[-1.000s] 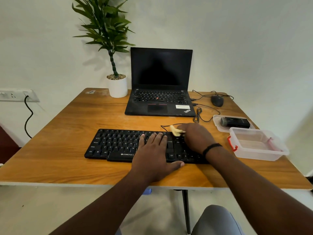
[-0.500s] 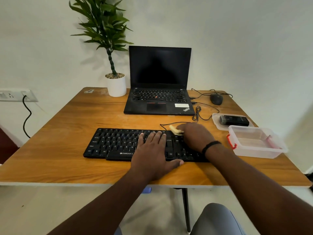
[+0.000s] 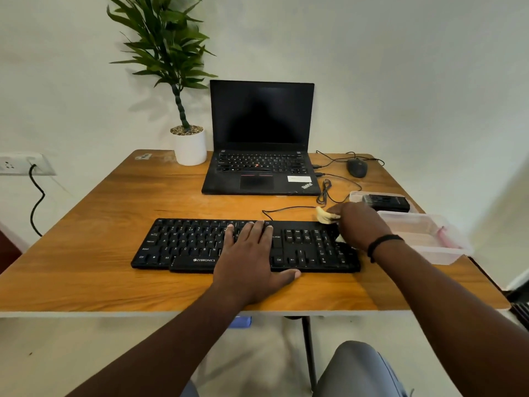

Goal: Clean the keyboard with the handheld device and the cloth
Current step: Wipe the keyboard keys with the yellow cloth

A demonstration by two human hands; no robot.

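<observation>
A black keyboard lies across the front of the wooden table. My left hand rests flat on its middle, fingers straight over the keys and thumb at the front edge. My right hand grips a pale yellow cloth at the keyboard's far right corner, over the number pad. A black handheld device lies in a shallow clear lid behind that hand.
An open black laptop stands at the back, with a white potted plant to its left and a mouse with trailing cables to its right. A clear plastic box sits at the right edge.
My right hand has slid the cloth from the keyboard's upper middle to its far right corner. The left hand stays pressed on the keys.
</observation>
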